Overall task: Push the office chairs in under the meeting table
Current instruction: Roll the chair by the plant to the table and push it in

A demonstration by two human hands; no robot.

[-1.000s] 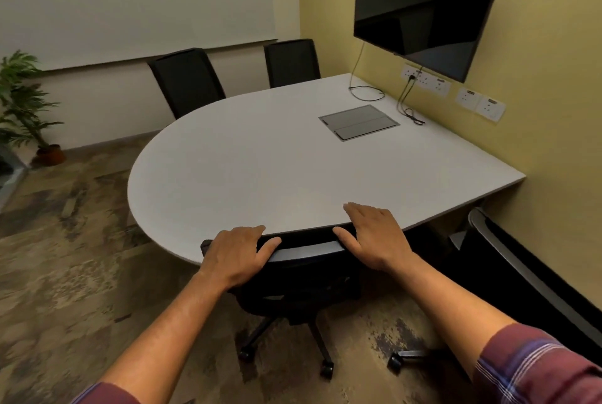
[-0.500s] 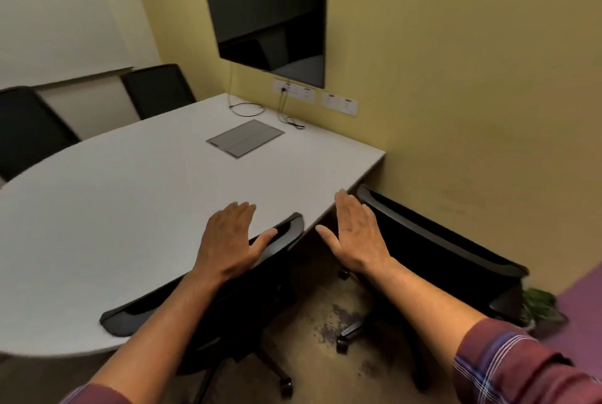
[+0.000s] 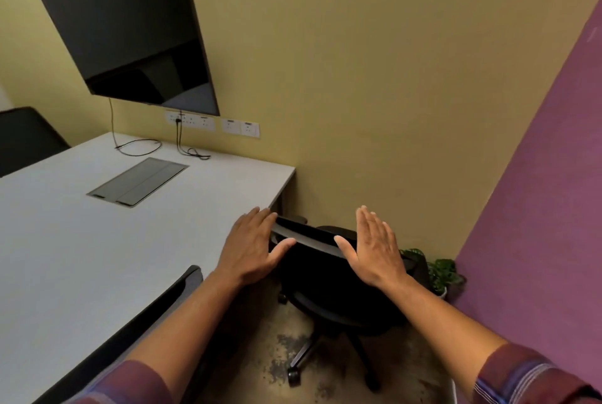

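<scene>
While both flat hands hover, fingers spread and gripping nothing, a black chair (image 3: 325,260) sits beneath. Left hand (image 3: 252,247) at 11 o'clock, right hand (image 3: 374,248) at 1, beside the smooth white table (image 3: 81,240).

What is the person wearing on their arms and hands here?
Both hands are bare: the left hand and right hand show no gloves, rings or watch. The forearms are uncovered too, with reddish-maroon plaid sleeves with pale stripes pushed up toward the elbows.

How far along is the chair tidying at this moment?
One chair at lower left sits with its back against the table edge: done. In hand: the left hand and right hand, both open, reach for the corner chair, which stands clear of the table. Pushing it in is left.
</scene>
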